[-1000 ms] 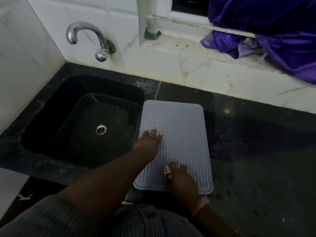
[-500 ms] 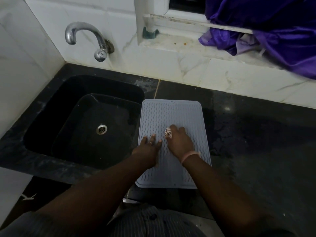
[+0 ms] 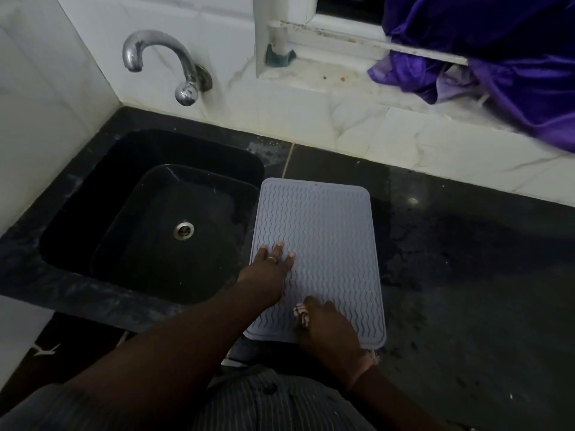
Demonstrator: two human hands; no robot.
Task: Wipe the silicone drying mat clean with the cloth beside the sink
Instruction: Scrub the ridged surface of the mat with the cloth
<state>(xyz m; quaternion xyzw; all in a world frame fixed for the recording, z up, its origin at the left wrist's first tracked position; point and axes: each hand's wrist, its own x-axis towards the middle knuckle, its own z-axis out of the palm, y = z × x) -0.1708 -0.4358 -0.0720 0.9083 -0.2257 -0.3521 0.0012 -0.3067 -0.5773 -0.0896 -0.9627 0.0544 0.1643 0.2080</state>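
Observation:
A grey silicone drying mat [image 3: 323, 244] with wavy ridges lies on the black counter just right of the sink. My left hand [image 3: 269, 272] rests flat on the mat's left side, fingers spread, a ring on one finger. My right hand [image 3: 328, 331] presses on the mat's near edge, closed over a small striped cloth [image 3: 301, 314] that pokes out at its left side. Most of the cloth is hidden under the hand.
A black sink [image 3: 149, 219] with a metal drain [image 3: 183, 230] sits to the left, under a chrome tap [image 3: 161, 63]. Dark wet-looking counter [image 3: 466, 290] extends right. Purple fabric [image 3: 497, 66] hangs over the white window ledge behind.
My right hand with the cloth has moved from the middle of the mat back toward its near edge. My left hand has stayed on the mat's left side.

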